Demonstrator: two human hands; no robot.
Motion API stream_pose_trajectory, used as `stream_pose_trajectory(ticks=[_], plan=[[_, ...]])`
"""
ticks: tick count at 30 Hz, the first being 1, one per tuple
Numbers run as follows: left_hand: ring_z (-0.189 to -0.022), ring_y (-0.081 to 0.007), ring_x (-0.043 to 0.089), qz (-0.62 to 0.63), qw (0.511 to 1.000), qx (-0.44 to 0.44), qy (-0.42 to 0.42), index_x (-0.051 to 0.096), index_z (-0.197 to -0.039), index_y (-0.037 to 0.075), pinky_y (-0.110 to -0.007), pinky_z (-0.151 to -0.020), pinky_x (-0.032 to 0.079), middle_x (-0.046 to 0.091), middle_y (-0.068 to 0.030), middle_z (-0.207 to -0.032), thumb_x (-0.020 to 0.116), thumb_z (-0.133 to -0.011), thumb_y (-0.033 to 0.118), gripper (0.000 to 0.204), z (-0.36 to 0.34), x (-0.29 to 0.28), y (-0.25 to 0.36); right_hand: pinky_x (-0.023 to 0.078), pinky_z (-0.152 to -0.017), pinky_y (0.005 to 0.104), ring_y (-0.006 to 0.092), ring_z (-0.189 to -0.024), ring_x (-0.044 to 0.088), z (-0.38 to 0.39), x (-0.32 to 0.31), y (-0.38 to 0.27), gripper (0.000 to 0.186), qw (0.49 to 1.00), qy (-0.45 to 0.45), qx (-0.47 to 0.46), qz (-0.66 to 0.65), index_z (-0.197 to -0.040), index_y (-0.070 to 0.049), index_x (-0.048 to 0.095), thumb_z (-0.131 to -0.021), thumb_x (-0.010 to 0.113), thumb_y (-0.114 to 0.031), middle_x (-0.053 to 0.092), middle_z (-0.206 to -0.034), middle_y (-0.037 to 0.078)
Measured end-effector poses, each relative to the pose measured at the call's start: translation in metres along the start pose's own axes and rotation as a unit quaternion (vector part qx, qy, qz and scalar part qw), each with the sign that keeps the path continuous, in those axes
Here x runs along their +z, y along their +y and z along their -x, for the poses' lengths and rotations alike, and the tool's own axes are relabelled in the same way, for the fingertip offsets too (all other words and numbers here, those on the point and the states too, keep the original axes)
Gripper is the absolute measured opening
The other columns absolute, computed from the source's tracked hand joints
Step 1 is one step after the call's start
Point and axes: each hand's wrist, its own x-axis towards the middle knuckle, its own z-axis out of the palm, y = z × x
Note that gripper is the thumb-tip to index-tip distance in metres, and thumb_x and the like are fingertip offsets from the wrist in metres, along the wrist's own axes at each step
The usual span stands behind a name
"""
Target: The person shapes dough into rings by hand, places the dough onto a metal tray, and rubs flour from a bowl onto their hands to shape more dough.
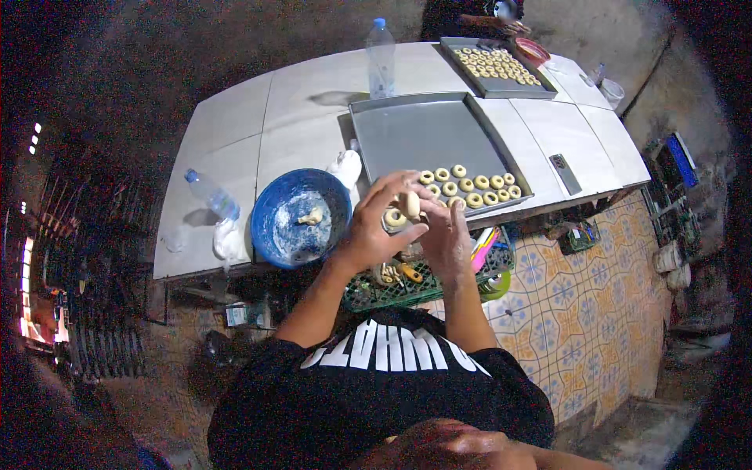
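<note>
My left hand (pixel 381 223) is raised over the near edge of a grey metal baking tray (pixel 415 133), its fingers curled around a small piece of pale dough (pixel 410 204). My right hand (pixel 449 243) meets it there, fingertips against the same dough. The fingers partly hide its shape. Several dough rings (pixel 459 170) lie in rows at the tray's near right corner, and one more ring (pixel 394 218) shows between my left thumb and fingers. Left of my hands stands a blue basin (pixel 270 251), dusted white inside, with a lump of dough (pixel 311 217) in it.
Water bottles stand at the back (pixel 381 63) and left (pixel 211 196) of the white table (pixel 227 141). White bags (pixel 345 168) flank the basin. A second tray of rings (pixel 497 86) sits far right by another person (pixel 470 19). Below the table edge is a green crate (pixel 392 294).
</note>
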Motion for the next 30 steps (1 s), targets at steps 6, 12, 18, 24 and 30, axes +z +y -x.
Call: stream_pose_trajectory(ticks=[6,12,18,24,30], plan=[[-0.110,-0.0241,0.070,0.001,0.997,-0.050,-0.061,0.065,-0.128,0.005,-0.036,-0.090,0.057,0.070,-0.0153,-0.121,0.077,-0.089,0.015,0.042,-0.002,-0.007,-0.002,0.039,-0.108,0.0452,0.0293,-0.136,0.045,-0.001,0.004,-0.007,0.063,0.998,-0.016,-0.023,0.057,-0.121,-0.003,0.070,-0.105,0.034,-0.052,0.051,-0.146,0.011],[-0.119,-0.0279,0.066,0.060,0.997,-0.051,-0.011,0.069,-0.121,0.003,-0.040,-0.100,0.052,0.070,-0.0166,-0.124,0.075,-0.092,0.019,0.034,0.001,-0.004,-0.003,0.032,-0.114,0.0485,0.0287,-0.139,0.042,-0.001,0.007,-0.008,0.063,0.999,0.000,0.000,0.048,-0.123,-0.002,0.069,-0.104,0.039,-0.053,0.050,-0.148,0.009],[-0.120,-0.0303,0.065,-0.035,0.996,0.077,-0.032,0.070,-0.121,0.003,-0.042,-0.104,0.050,0.070,-0.0159,-0.124,0.080,-0.086,0.013,0.038,0.001,-0.007,-0.013,0.035,-0.113,0.0479,0.0291,-0.137,0.044,0.004,0.005,-0.011,0.061,0.999,0.001,0.010,0.041,-0.122,0.000,0.068,-0.103,0.043,-0.052,0.050,-0.147,0.009],[-0.115,-0.0282,0.067,-0.001,0.997,-0.059,-0.056,0.068,-0.123,0.000,-0.039,-0.103,0.051,0.070,-0.0154,-0.123,0.077,-0.090,0.014,0.037,0.006,-0.003,-0.002,0.041,-0.109,0.0457,0.0284,-0.130,0.052,0.006,0.010,-0.018,0.065,0.999,0.007,-0.005,0.035,-0.126,0.001,0.065,-0.096,0.057,-0.057,0.054,-0.143,0.011],[-0.111,-0.0168,0.065,0.230,0.960,-0.144,-0.075,0.065,-0.124,-0.003,-0.033,-0.096,0.053,0.070,-0.0113,-0.121,0.067,-0.099,0.013,0.030,0.007,0.006,-0.012,0.042,-0.109,0.0404,0.0242,-0.126,0.055,0.007,-0.003,-0.013,0.049,0.998,0.031,0.016,0.054,-0.121,0.000,0.068,-0.091,0.068,-0.039,0.061,-0.132,0.009]])
